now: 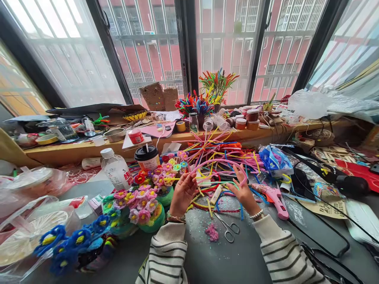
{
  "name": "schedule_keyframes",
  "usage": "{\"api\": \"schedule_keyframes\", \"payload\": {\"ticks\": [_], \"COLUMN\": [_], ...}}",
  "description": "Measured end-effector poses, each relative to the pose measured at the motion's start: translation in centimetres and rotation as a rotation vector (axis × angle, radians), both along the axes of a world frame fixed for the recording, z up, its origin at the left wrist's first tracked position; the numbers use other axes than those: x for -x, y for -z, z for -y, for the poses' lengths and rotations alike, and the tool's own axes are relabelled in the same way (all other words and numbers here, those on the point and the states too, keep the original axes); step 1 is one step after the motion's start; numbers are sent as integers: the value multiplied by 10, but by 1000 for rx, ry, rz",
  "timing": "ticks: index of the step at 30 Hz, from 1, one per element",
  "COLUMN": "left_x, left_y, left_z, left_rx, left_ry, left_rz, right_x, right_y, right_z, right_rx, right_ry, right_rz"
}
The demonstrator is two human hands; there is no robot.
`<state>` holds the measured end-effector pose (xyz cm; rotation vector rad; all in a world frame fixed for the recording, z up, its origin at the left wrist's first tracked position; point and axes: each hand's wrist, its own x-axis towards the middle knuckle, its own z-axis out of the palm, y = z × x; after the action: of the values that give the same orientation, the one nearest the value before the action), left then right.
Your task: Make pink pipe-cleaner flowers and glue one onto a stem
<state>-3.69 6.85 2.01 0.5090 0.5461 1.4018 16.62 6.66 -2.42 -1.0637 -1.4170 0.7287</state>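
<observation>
My left hand [183,192] is raised over the grey table, fingers pinched on a yellow pipe cleaner [204,176] that runs to the right. My right hand [243,190] is beside it, fingers curled around a pink pipe cleaner [233,163] near the same spot. Both hands sit just in front of a big loose pile of coloured pipe cleaners [219,152]. Small scissors [227,228] lie on the table below the hands, next to pink fluff scraps [212,232]. Both sleeves are striped.
Finished pipe-cleaner flowers [142,199] stand left of my hands, blue ones [68,242] nearer the front left. A plastic bottle [117,169] and a lidded cup [147,157] stand behind them. A pink glue gun [274,196] lies right. The window ledge [89,148] holds jars and clutter.
</observation>
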Motion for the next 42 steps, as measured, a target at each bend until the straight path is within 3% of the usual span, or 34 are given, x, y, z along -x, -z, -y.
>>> {"api": "schedule_keyframes", "payload": {"ticks": [10,14,20,25,28,33,42], "left_x": [-3,-2,-1,-5,-9,-19,-23], "left_y": [1,4,16,19,16,8,7], "left_z": [-1,-2,-7,-6,-1,7,10], "left_rx": [27,10,-8,-144,-261,-333,-356], "left_ry": [-11,11,16,-80,-53,123,221], "left_rz": [-182,-328,-667,-962,-1071,-931,-786], "right_x": [-6,-10,-11,-10,-4,13,37], "right_y": [-3,0,-4,-7,-7,-11,-15], "right_z": [0,-2,2,8,12,21,35], "right_rx": [15,5,-106,-7,61,68,194], "right_ry": [31,97,243,122,22,-163,-248], "right_rz": [-251,-310,-233,-163,-9,132,-103]}}
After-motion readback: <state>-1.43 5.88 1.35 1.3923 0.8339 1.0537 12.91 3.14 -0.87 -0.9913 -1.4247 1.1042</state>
